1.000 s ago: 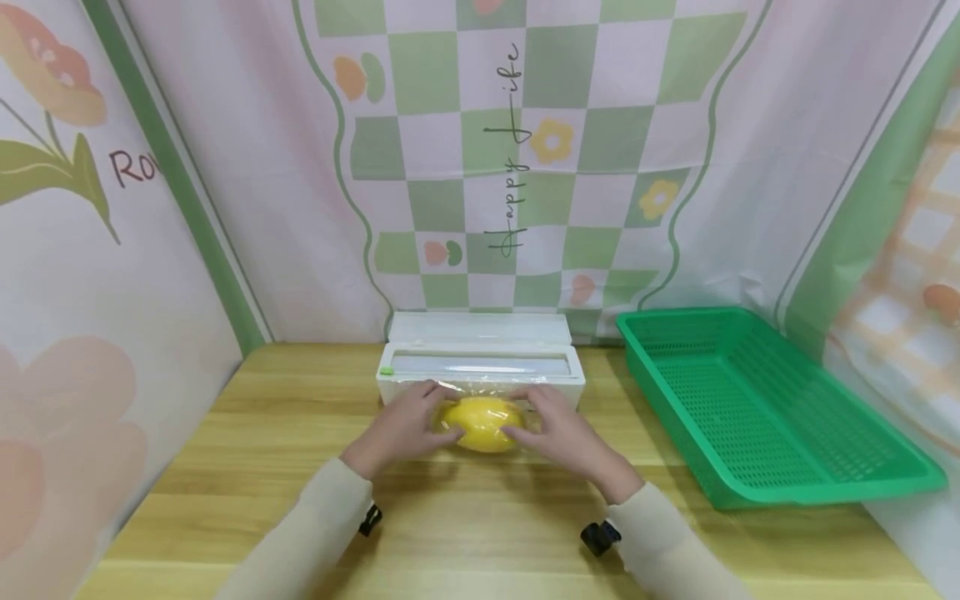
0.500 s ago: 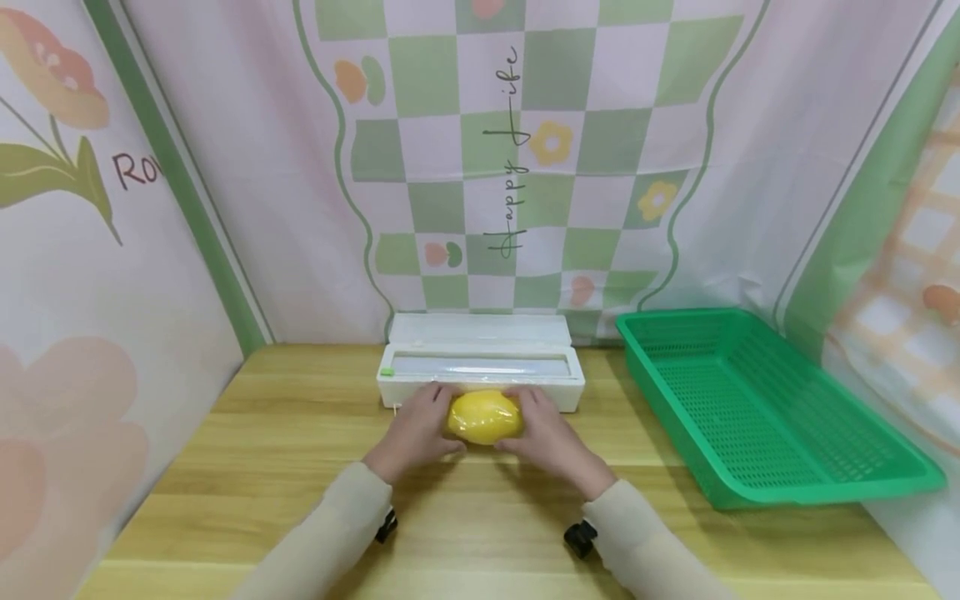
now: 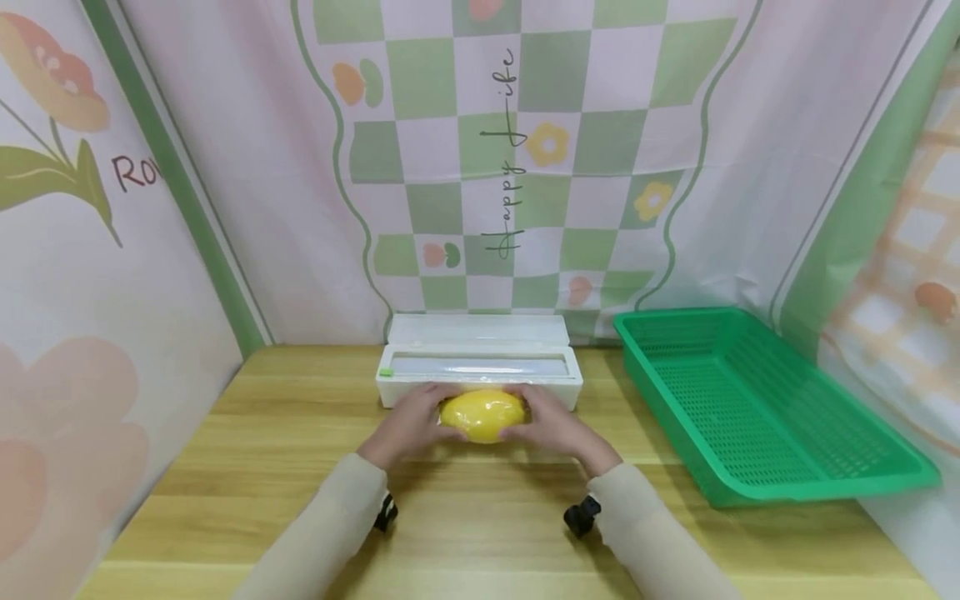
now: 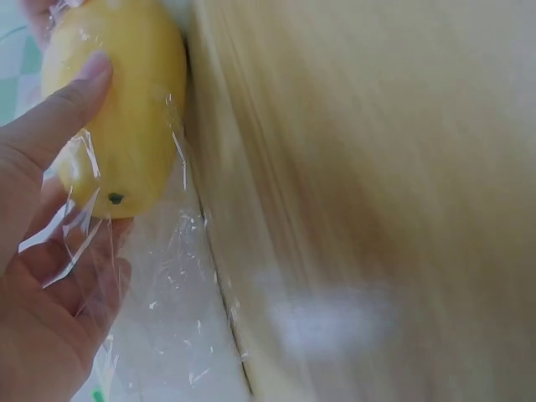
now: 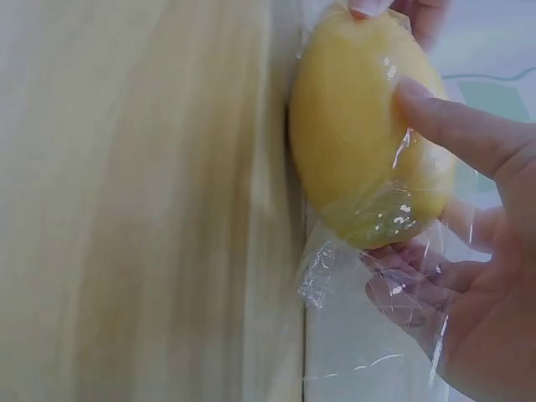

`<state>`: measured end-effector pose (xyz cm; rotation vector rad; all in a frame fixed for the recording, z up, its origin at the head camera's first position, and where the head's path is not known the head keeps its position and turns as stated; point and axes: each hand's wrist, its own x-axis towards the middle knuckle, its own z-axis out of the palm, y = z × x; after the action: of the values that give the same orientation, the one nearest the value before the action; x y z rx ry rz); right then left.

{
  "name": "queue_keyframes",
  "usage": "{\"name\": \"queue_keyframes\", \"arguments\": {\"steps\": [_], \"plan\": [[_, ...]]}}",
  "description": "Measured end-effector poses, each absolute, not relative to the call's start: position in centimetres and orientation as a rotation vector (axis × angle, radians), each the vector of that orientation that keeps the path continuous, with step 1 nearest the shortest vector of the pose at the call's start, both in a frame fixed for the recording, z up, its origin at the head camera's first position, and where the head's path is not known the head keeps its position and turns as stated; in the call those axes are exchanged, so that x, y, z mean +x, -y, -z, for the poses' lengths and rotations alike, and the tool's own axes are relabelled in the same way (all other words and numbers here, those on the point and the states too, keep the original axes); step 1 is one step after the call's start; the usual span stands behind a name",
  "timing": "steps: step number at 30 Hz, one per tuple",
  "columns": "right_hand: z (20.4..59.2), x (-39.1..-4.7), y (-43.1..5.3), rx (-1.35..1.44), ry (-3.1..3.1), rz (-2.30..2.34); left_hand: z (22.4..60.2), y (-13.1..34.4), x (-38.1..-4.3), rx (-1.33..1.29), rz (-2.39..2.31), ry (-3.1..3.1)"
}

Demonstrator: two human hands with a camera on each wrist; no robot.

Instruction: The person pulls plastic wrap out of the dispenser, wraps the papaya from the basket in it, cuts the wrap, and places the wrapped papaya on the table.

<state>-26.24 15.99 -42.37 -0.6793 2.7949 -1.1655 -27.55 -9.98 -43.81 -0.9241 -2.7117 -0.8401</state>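
Note:
Between my two hands is a yellow oval fruit point(image 3: 483, 416) with a small dark stem spot at one end. My left hand point(image 3: 411, 421) grips its left end, thumb on the near side and fingers behind and beneath. On the other end my right hand point(image 3: 553, 423) holds it the same way. Clear cling film point(image 4: 163, 276) covers the fruit, shiny and creased, and loose film point(image 5: 322, 280) hangs past its end in the right wrist view. Right behind the fruit stands a white cling film box point(image 3: 384, 392), its lid point(image 3: 480, 330) raised and the roll showing inside.
A green perforated plastic basket point(image 3: 750, 492) stands at the right of the wooden table point(image 3: 480, 533). A patterned cloth point(image 3: 555, 75) hangs behind the table. A small green tab point(image 3: 386, 372) sits on the box's left end.
Both hands were spread a little wider on the filmed fruit, then closed in on its ends. The film now lies closer around it. The box and basket stay put.

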Motion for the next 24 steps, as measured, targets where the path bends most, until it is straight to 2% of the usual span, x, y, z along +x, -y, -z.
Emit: {"name": "queue_keyframes", "arguments": {"steps": [11, 24], "plan": [[42.0, -27.1, -16.3, -0.664, -2.619, 1.242, 43.4, 10.3, -28.4, -0.986, 0.985, 2.767], [42.7, -26.7, -16.1, -0.553, -2.709, 1.325, 43.9, 10.6, -28.8, -0.990, 1.130, 2.757]]}}
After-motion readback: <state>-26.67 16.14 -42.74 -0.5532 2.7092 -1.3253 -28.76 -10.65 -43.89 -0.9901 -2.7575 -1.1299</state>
